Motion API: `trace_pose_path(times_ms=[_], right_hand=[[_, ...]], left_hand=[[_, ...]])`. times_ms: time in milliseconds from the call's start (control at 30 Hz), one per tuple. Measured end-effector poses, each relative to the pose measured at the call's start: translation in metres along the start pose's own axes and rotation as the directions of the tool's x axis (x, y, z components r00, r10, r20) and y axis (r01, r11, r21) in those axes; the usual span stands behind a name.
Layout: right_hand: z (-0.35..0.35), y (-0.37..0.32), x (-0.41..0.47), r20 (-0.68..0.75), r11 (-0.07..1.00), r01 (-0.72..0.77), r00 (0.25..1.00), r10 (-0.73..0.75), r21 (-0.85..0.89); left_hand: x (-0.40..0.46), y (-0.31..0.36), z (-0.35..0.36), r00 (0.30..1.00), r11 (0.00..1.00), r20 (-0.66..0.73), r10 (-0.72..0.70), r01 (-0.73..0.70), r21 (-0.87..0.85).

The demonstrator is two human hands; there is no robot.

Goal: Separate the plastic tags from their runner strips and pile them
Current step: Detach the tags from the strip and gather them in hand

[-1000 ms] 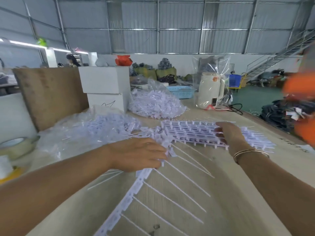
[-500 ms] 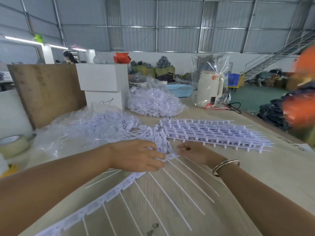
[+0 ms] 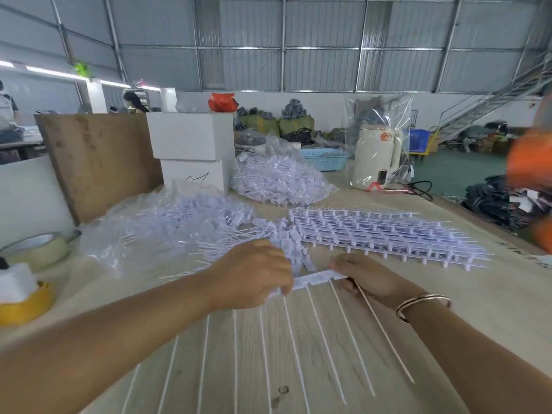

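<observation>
loose tags (image 3: 167, 225) left | runner strips (image 3: 385, 234) right | boxes (image 3: 194, 150) behind

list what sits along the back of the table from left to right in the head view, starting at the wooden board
wooden board → stacked white boxes → clear bag of loose tags → blue basket → cream kettle in a plastic bag

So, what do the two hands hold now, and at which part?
Both hold one runner strip of tags: the left hand pinches its left end, the right hand its right end. The thin tails hang toward the person.
</observation>
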State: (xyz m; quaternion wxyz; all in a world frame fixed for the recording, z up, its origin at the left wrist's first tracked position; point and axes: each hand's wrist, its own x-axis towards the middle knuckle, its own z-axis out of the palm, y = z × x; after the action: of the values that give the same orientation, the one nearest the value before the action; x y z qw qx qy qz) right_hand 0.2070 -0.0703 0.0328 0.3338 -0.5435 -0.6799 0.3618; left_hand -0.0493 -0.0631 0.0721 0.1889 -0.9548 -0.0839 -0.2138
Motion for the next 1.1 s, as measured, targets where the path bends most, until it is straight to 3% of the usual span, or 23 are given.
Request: trace_pose_path(times_ms=[67, 133, 200, 300, 433, 500, 567, 667, 767, 900, 1000, 1067, 1100], right_hand=[[0.009, -0.006, 0.001, 0.001, 0.998, 0.038, 0.999, -0.038, 0.052], [0.02, -0.013, 0.003, -0.007, 0.99, 0.073, 0.997, -0.073, 0.122], [0.028, -0.014, 0.005, -0.053, 0.978, 0.103, 0.994, -0.095, 0.179], [0.037, -0.012, 0.005, -0.105, 0.964, 0.122, 0.989, -0.1, 0.235], [0.044, -0.003, 0.006, -0.144, 0.945, 0.111, 0.987, -0.069, 0.307], [0.041, -0.002, 0.011, -0.15, 0.889, 0.035, 0.988, 0.039, 0.457], [0.034, 0.0, 0.012, -0.099, 0.86, 0.01, 0.994, 0.047, 0.511], [0.026, 0.003, 0.006, 0.061, 0.949, 0.122, 0.988, -0.145, 0.292], [0.026, 0.002, 0.003, 0.193, 0.965, 0.174, 0.958, -0.212, 0.198], [0.027, 0.003, 0.004, 0.207, 0.966, 0.173, 0.955, -0.212, 0.192], [0.029, 0.006, 0.004, 0.141, 0.95, 0.179, 0.965, -0.22, 0.254], [0.027, 0.008, 0.003, 0.109, 0.949, 0.165, 0.974, -0.2, 0.267], [0.027, 0.008, 0.003, 0.115, 0.953, 0.158, 0.975, -0.192, 0.258]], left_hand=[[0.013, 0.017, 0.012, 0.945, 0.939, -0.01, -0.327, 0.323, -0.117], [0.022, 0.027, 0.027, 0.777, 0.752, 0.051, -0.628, 0.622, -0.22], [0.025, 0.032, 0.04, 0.661, 0.609, 0.156, -0.734, 0.743, -0.277], [0.017, 0.033, 0.048, 0.635, 0.494, 0.248, -0.731, 0.744, -0.449], [0.012, 0.033, 0.051, 0.703, 0.586, 0.252, -0.665, 0.701, -0.406], [0.012, 0.033, 0.053, 0.713, 0.602, 0.221, -0.666, 0.688, -0.406], [0.009, 0.031, 0.056, 0.707, 0.596, 0.216, -0.674, 0.693, -0.406], [0.002, 0.024, 0.059, 0.717, 0.639, 0.19, -0.671, 0.689, -0.341], [-0.001, 0.019, 0.062, 0.756, 0.713, 0.154, -0.637, 0.653, -0.255], [0.001, 0.014, 0.066, 0.787, 0.757, 0.18, -0.59, 0.617, -0.216], [-0.002, 0.014, 0.057, 0.805, 0.761, 0.18, -0.566, 0.594, -0.262], [-0.007, 0.01, 0.044, 0.736, 0.669, 0.088, -0.671, 0.653, -0.356], [-0.011, 0.005, 0.038, 0.651, 0.596, 0.038, -0.758, 0.716, -0.364]])
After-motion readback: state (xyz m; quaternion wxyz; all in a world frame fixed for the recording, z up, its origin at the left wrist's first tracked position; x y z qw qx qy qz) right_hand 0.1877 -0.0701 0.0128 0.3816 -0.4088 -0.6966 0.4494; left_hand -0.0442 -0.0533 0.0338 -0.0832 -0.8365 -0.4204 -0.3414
